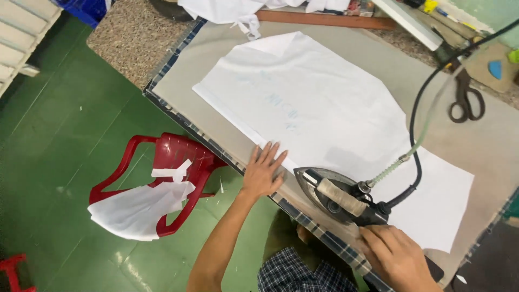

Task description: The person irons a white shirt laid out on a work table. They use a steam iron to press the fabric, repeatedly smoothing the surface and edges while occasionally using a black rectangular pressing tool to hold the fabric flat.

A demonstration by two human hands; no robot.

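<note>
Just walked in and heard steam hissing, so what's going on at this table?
A person is ironing a white fabric piece spread flat on a padded table. Their left hand lies flat on the cloth's near edge, while the right hand is at the back end of a corded iron sitting on the cloth. Scissors lie at the far side. A red plastic chair with more white fabric stands beside the table.

No packages, labels, signs or screens can be made out. Faint pale-blue marks are seen on the white cloth (pixel 324 119) in the upper middle of the frame, but whether they are a label cannot be told. Small colourful items at the top edge, right of centre, are too blurred to be identified as packages.
</note>
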